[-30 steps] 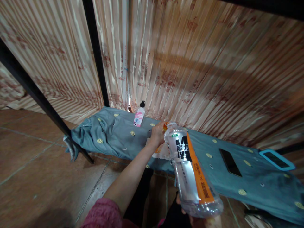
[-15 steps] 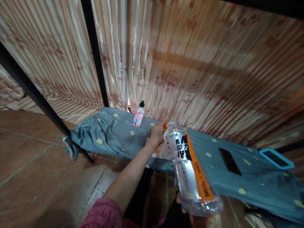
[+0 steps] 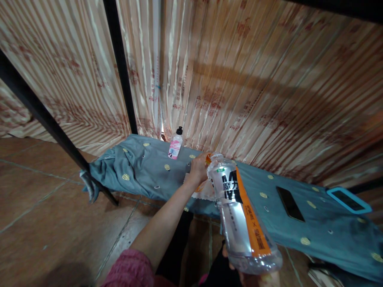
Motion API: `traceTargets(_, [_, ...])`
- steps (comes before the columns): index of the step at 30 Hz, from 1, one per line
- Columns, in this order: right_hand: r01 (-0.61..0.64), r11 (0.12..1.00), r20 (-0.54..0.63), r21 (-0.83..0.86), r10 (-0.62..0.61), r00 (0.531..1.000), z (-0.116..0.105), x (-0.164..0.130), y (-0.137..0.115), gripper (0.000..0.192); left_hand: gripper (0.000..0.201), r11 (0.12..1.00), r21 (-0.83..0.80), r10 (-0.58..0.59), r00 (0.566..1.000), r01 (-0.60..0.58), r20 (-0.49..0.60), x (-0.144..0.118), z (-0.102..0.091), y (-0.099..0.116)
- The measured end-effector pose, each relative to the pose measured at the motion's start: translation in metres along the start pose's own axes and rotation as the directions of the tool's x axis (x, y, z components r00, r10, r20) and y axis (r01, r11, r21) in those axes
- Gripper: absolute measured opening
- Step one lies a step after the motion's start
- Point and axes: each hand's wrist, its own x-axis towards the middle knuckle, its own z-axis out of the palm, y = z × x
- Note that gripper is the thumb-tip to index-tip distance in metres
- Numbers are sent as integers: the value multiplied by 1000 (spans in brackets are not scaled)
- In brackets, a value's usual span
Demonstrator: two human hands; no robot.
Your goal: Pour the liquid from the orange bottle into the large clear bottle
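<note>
A clear plastic drink bottle (image 3: 239,211) with a silver and orange label slants across the middle, its open-looking neck pointing away from me. My right hand (image 3: 254,279) is closed around its lower end, mostly hidden beneath it. At the neck, my left hand (image 3: 198,169) pinches an orange bottle cap (image 3: 208,159) right beside the mouth. From this angle I cannot tell whether the cap touches the rim. Under my left hand and the bottle lies a pale scallop-edged cloth (image 3: 205,193) with orange marks, partly covered.
A small pump-top bottle (image 3: 175,145) with a pink label stands on the blue-grey cloth-covered bench (image 3: 143,167). To the right lie a dark phone (image 3: 290,203) and a blue-framed device (image 3: 349,200). Black poles (image 3: 119,67) and a striped curtain (image 3: 224,79) border the bench.
Almost nothing differs. The bottle and both hands hold practically the same place; the view has shifted very slightly.
</note>
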Motion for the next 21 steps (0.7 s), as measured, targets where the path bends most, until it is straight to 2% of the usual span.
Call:
traceTargets(8, [24,999,43,-23,-23,999,-1,1,-3,44,24,1000,6,4,1000,-4,17,1,-2,2])
traceTargets(12, [41,998,49,-48,-38,998,2,0,-6,35,26,1000,1,2,1000,-2,7,0,0,1])
traceTargets(16, [68,995,5,-74,-68,998,7,3,-13,28,25,1000,-11,17,1000,-17,0,0,-1,1])
traceTargets(21, [91,991,-42,-101,-96,994,10,6,-19,29,24,1000,-10,14,1000,-14,3,0,-2,3])
